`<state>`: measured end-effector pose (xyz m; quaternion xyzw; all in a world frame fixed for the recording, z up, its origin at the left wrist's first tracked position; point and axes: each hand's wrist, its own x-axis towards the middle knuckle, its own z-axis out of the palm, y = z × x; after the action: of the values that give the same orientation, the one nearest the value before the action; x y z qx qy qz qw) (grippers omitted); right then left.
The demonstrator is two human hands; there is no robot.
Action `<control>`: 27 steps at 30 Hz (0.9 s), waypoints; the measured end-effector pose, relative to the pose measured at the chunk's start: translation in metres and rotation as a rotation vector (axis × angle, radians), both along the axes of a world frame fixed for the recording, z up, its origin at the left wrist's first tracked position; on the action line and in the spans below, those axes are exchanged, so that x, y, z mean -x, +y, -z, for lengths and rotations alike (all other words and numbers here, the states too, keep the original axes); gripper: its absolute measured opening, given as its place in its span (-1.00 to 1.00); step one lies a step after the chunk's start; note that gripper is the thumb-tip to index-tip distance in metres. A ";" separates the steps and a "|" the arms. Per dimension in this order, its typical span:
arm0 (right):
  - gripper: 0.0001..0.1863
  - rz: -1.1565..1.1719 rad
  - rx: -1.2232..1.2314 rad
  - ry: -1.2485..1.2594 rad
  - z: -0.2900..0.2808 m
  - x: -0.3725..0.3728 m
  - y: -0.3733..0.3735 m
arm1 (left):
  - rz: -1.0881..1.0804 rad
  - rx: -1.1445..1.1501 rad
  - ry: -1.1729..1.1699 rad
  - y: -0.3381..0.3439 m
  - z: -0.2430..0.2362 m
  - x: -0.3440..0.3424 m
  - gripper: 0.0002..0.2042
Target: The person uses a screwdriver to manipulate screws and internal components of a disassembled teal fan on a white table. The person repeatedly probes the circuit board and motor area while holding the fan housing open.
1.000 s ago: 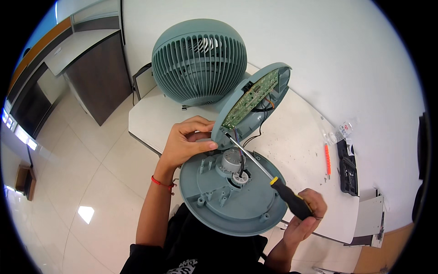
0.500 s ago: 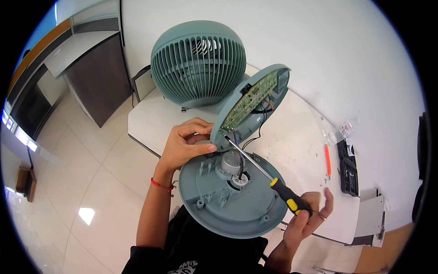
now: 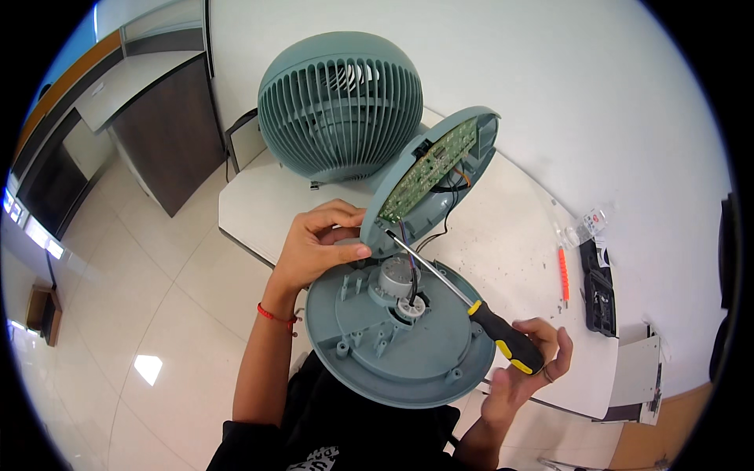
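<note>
My left hand [image 3: 318, 243] pinches the lower left edge of a grey-green fan base cover [image 3: 463, 125], thumb in front and fingers behind. This cover stands tilted up, with a green circuit board [image 3: 432, 169] along its inside. Wires run from it down to a round base plate [image 3: 416, 365] that carries a silver motor [image 3: 397, 276]. A black and yellow screwdriver [image 3: 503, 334] points its tip at the cover's inner edge, beside the board's lower end. Around the handle end, my right hand [image 3: 530, 365] supports it with loosely curled fingers, its thumb lowered off the handle.
The grey-green fan head [image 3: 342, 110] sits behind on the white table [image 3: 503, 235]. To the right lie an orange stick [image 3: 564, 275], a black tool case [image 3: 599, 294] and a clear plastic package [image 3: 587, 228]. Small bits dot the tabletop. A dark-sided desk [image 3: 169, 133] stands far left.
The thumb of my right hand has dropped away from the handle, and the handle has turned a little. My left hand and the cover stay nearly in place.
</note>
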<state>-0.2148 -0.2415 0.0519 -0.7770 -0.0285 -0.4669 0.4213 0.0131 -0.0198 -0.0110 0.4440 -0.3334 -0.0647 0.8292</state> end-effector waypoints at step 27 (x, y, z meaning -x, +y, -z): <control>0.04 0.023 0.008 0.030 -0.011 -0.002 0.004 | -0.020 -0.029 -0.010 0.001 0.000 0.000 -0.65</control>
<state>-0.2128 -0.2371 0.0625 -0.7860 -0.0152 -0.4598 0.4131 0.0132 -0.0191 -0.0108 0.4598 -0.3322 -0.0588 0.8214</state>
